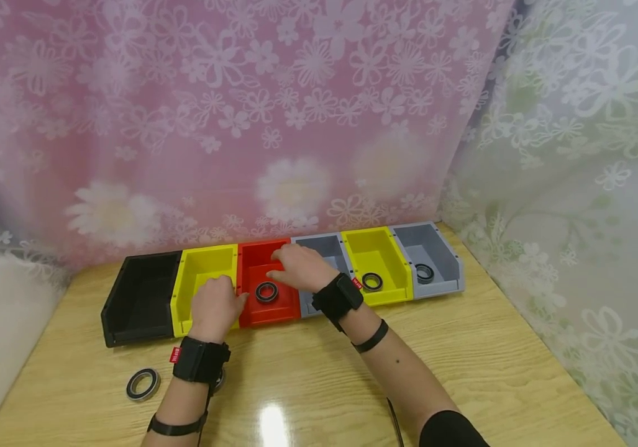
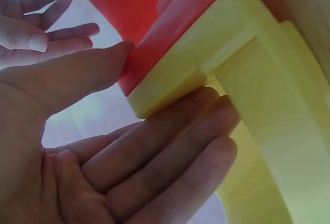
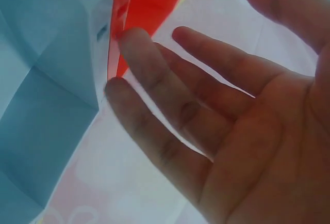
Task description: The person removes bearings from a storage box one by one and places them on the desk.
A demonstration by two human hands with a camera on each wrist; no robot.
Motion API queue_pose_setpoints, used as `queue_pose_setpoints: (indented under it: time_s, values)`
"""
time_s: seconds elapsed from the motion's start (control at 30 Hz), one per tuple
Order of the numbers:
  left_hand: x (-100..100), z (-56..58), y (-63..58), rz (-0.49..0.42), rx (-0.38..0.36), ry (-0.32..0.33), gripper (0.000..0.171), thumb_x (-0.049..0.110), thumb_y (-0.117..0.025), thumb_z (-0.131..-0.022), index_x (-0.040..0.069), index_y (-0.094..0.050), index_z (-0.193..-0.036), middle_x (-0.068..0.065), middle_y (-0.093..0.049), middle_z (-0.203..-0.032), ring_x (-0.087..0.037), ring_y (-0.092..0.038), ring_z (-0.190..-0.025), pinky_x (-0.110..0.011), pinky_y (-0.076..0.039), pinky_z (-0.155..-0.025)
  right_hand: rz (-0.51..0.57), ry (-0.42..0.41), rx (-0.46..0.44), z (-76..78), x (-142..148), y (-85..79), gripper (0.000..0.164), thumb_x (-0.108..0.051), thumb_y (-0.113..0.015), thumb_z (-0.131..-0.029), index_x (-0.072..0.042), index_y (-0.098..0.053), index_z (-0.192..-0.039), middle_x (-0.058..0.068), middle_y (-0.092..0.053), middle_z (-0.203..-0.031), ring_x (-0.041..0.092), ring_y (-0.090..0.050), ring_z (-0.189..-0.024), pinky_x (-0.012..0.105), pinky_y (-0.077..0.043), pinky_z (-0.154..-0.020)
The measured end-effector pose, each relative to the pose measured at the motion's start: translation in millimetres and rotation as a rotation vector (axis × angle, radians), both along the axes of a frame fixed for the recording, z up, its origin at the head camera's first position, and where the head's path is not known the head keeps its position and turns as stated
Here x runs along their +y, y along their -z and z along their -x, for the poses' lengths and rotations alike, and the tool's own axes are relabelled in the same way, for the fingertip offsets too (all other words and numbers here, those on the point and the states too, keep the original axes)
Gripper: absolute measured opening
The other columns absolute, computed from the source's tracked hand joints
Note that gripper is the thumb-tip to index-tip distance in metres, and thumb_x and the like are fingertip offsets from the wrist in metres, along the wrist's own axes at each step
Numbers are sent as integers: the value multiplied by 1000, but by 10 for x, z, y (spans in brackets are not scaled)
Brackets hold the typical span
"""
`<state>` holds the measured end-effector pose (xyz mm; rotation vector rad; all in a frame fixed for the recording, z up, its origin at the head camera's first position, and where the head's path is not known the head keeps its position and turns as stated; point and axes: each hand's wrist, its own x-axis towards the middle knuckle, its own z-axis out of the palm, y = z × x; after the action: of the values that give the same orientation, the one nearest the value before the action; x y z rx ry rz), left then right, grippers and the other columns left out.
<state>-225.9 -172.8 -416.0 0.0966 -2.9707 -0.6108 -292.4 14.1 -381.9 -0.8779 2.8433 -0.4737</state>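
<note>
My left hand (image 1: 214, 305) is at the front of the left yellow bin (image 1: 210, 257). In the left wrist view its thumb (image 2: 105, 66) touches the red bin (image 2: 175, 22), and its fingers (image 2: 170, 152) reach behind the yellow wall, gripping the adjoining walls. A bearing (image 1: 266, 292) lies in the red bin. Over the border between the red bin and the middle grey bin (image 1: 319, 242) is my right hand (image 1: 303, 267). Its fingers (image 3: 154, 126) are spread and relaxed, fingertips right at the bins' edge, holding nothing.
Bearings lie in the right yellow bin (image 1: 377, 248) and the right grey bin (image 1: 416, 242). A black bin (image 1: 142, 295) ends the row on the left. On the wooden table (image 1: 307, 372) lies a bearing (image 1: 143, 384); another is mostly hidden by my left wrist. A floral curtain (image 1: 274, 124) hangs behind.
</note>
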Motion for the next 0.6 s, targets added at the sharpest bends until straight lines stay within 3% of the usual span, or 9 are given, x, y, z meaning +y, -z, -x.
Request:
queue_pose_setpoints:
  time_s: [0.27, 0.6]
  values:
    - [-18, 17, 18, -7, -5, -3, 35, 21, -79, -91, 1, -59, -71, -7, -49, -56, -23, -51, -48, -30, -39, -46, 9, -24, 43, 3, -123, 28, 43, -35, -71, -99, -8, -68, -133, 8, -69, -128, 22, -65, -115, 34, -55, -94]
    - [-15, -2, 7, 6, -9, 7, 37, 22, -79, -91, 2, -57, -69, -7, -48, -56, -23, -50, -49, -30, -38, -46, -83, -67, 42, 69, -341, 150, 44, -32, -74, -97, -8, -69, -133, 7, -72, -125, 18, -66, -103, 31, -56, -90]
